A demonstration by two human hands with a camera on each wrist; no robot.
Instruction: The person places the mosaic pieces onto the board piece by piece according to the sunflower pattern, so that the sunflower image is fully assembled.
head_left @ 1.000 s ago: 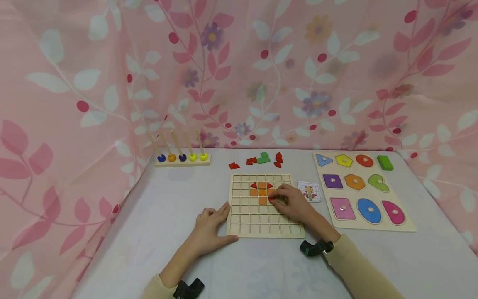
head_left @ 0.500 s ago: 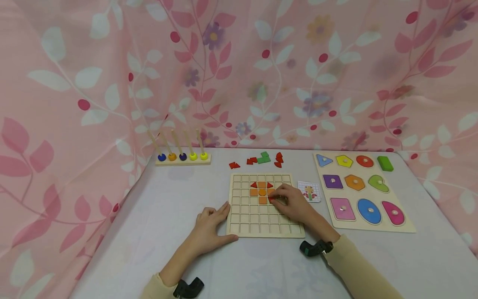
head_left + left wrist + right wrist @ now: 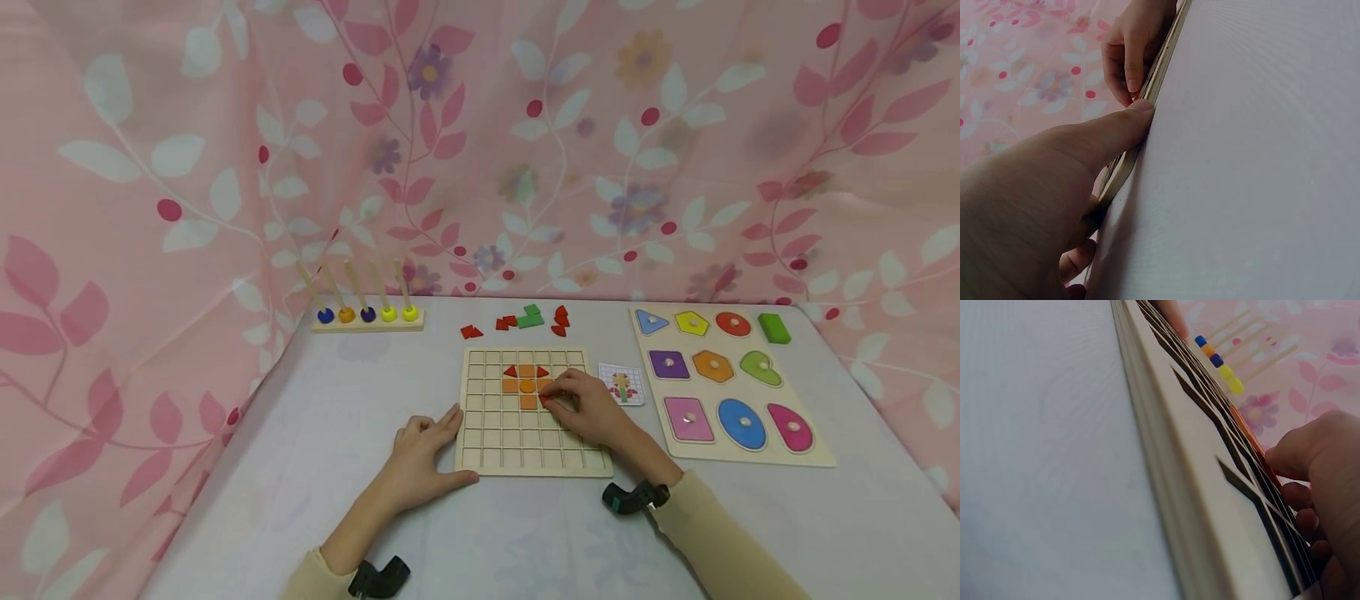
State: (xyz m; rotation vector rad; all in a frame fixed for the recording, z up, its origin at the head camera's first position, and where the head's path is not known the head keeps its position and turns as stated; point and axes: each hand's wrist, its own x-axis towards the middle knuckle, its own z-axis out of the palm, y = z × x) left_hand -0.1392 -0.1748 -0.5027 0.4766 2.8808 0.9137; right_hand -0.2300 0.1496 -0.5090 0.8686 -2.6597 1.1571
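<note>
A wooden grid board lies flat on the white cloth. Orange square tiles form a cross on it around an orange disc, and red triangles flank the top tile. My right hand pinches a small red piece at the cell right of the lowest orange tile; the fingertips partly hide its shape. My left hand is spread at the board's near left corner. Its thumb lies along the front edge, while the index finger touches the left side.
Behind the board lie loose red pieces and green pieces. A pattern card sits right of the board, beside a knobbed shape puzzle and a green block. At the back left stands a peg rack with coloured beads.
</note>
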